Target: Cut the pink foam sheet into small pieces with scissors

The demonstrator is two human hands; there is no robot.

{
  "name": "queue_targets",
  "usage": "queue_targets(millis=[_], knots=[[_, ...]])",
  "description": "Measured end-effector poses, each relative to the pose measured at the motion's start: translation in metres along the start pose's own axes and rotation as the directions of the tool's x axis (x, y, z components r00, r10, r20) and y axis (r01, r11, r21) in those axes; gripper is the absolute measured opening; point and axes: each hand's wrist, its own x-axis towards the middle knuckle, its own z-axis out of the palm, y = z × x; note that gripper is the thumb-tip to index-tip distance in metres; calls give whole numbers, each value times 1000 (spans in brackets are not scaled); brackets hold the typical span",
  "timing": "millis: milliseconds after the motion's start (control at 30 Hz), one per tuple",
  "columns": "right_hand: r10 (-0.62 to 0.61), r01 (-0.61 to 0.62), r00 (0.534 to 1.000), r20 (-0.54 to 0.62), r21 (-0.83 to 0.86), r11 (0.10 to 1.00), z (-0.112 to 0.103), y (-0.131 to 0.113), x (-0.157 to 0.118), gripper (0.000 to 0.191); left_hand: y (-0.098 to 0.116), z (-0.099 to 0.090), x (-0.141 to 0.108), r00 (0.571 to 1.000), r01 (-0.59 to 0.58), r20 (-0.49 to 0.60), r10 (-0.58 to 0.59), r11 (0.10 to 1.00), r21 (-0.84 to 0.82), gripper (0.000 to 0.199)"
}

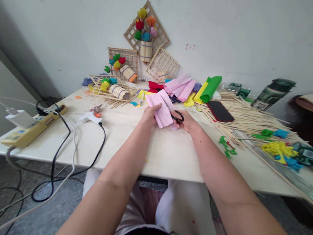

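Observation:
Over the middle of the table, my left hand (151,114) is closed on a folded sheet of pink crepe paper (163,114). My right hand (185,121) grips black-handled scissors (177,117) at the paper's right edge. The scissor blades are hard to make out against the paper. Just behind lies more pink paper (180,87), beside rolled green paper (211,88) and a strip of yellow paper (201,91).
Wooden sticks (247,114) and a phone (221,111) lie at right, near a bottle (273,94). At left are a power strip (35,126), loose cords and a white glue gun (91,117). Stick lattices with paper flowers (147,26) stand against the wall.

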Motion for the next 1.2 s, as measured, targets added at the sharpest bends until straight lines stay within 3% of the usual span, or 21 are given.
queue_targets(millis=[467, 933, 1200], knots=[[-63, 62, 997, -51, -21, 998, -2, 3, 5, 36, 0, -2, 4, 1000, -15, 16, 15, 1000, -6, 20], [-42, 35, 995, -85, -81, 996, 3, -3, 3, 31, 1, -2, 4, 1000, -22, 4, 23, 1000, -20, 20], [8, -9, 1000, -16, -59, 998, 3, -5, 0, 29, 3, -2, 7, 992, -78, -105, 75, 997, -23, 20]])
